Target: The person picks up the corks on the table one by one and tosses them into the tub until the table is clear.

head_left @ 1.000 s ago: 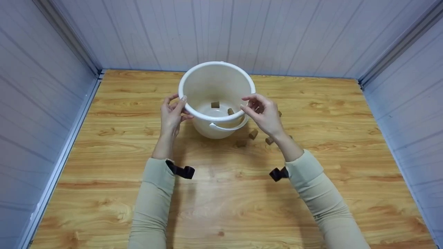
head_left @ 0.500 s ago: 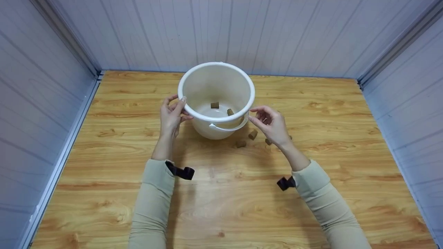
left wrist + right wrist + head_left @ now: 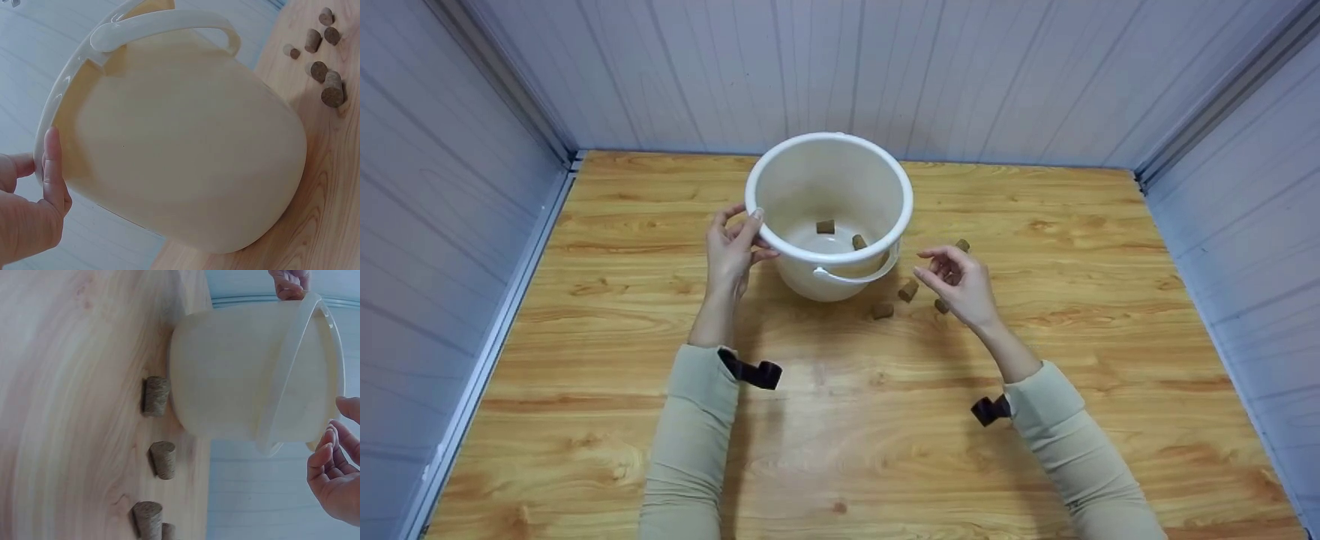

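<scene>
A cream-white bucket (image 3: 826,259) stands upright on the floor, its handle (image 3: 861,279) hanging at the near side. My left hand (image 3: 727,253) grips the rim on the left, thumb on top, fingers below. Inside lie two brown corks, one at the middle (image 3: 826,226) and one near the front wall (image 3: 859,241). My right hand (image 3: 964,289) hovers to the right of the bucket, apart from it, fingers loosely bent and holding nothing. Below and about this hand lie several more corks, among them one in front (image 3: 883,310) and one beside it (image 3: 908,290); the hand partly covers some.
The wood-patterned floor (image 3: 840,442) is bounded by a pale panelled wall (image 3: 840,67) at the back and by similar walls left and right. A dark wrist camera (image 3: 761,373) sticks out from the left sleeve, another (image 3: 988,410) from the right sleeve.
My right hand has moved from over the bucket's right rim outward to the right and nearer, uncovering a cork behind it. My left hand and the bucket stay in place.
</scene>
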Action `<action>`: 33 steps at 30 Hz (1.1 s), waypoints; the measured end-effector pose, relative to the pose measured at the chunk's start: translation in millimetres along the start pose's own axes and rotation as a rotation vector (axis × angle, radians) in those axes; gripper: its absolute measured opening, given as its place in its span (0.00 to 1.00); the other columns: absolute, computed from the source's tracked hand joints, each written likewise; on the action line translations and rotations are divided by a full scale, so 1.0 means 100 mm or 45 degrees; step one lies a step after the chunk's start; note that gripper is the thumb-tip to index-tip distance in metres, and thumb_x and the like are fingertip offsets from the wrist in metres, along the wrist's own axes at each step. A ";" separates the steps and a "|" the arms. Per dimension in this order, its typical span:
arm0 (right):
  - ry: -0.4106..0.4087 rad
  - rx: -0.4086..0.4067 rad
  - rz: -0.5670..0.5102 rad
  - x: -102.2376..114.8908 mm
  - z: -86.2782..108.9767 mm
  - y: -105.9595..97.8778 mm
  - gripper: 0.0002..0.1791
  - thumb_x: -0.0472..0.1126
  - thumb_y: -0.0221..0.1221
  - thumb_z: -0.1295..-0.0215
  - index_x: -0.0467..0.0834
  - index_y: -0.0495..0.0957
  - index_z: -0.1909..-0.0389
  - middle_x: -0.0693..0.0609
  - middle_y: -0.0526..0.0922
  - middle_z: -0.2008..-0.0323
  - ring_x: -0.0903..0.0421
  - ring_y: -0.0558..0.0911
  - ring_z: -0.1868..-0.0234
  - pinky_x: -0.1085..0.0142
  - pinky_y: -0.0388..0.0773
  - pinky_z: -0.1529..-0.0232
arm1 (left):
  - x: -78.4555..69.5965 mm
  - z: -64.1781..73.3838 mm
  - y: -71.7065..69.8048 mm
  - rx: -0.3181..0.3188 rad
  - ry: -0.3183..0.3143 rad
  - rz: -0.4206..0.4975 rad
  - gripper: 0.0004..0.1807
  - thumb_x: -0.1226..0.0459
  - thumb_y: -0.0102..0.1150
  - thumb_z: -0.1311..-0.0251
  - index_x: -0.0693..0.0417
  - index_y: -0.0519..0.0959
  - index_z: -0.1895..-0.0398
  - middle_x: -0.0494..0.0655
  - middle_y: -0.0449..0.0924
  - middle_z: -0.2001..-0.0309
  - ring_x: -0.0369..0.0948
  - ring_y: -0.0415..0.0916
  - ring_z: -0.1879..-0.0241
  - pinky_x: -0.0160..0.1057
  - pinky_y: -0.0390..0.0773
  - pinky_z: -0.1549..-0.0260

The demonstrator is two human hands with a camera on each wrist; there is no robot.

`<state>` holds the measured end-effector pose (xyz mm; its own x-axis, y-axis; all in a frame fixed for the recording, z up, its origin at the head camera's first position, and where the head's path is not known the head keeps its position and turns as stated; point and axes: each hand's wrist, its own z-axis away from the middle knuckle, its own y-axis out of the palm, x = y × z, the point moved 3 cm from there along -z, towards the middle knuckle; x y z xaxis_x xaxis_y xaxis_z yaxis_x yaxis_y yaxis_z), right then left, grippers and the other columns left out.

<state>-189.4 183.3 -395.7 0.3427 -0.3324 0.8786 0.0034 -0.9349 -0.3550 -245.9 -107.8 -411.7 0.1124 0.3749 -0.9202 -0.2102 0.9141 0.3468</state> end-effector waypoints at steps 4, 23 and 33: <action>0.049 -0.005 0.025 -0.10 0.04 -0.04 0.11 0.30 0.61 0.48 0.30 0.76 0.63 0.42 0.73 0.77 0.59 0.69 0.78 0.78 0.68 0.81 | 0.00 0.00 0.00 0.007 0.008 0.014 0.21 0.67 0.53 0.41 0.61 0.61 0.46 0.49 0.73 0.76 0.37 0.72 0.84 0.33 0.81 0.86; 0.174 -0.084 0.102 -0.45 0.20 -0.14 0.11 0.28 0.62 0.49 0.27 0.75 0.64 0.40 0.75 0.75 0.57 0.71 0.75 0.77 0.71 0.77 | 0.00 -0.02 0.00 -0.001 -0.022 0.017 0.21 0.66 0.53 0.41 0.60 0.61 0.46 0.52 0.73 0.74 0.38 0.72 0.83 0.33 0.81 0.84; 0.323 -0.067 0.084 -0.82 0.28 -0.17 0.16 0.31 0.63 0.50 0.27 0.74 0.60 0.42 0.75 0.75 0.61 0.71 0.77 0.79 0.71 0.78 | 0.00 0.00 0.00 0.023 0.006 0.022 0.21 0.66 0.53 0.41 0.60 0.61 0.46 0.50 0.73 0.75 0.38 0.72 0.84 0.33 0.81 0.85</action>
<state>-191.1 229.8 -470.7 0.0941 -0.4071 0.9085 -0.0621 -0.9132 -0.4027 -246.0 -107.9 -412.0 0.1041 0.3897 -0.9150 -0.1946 0.9102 0.3655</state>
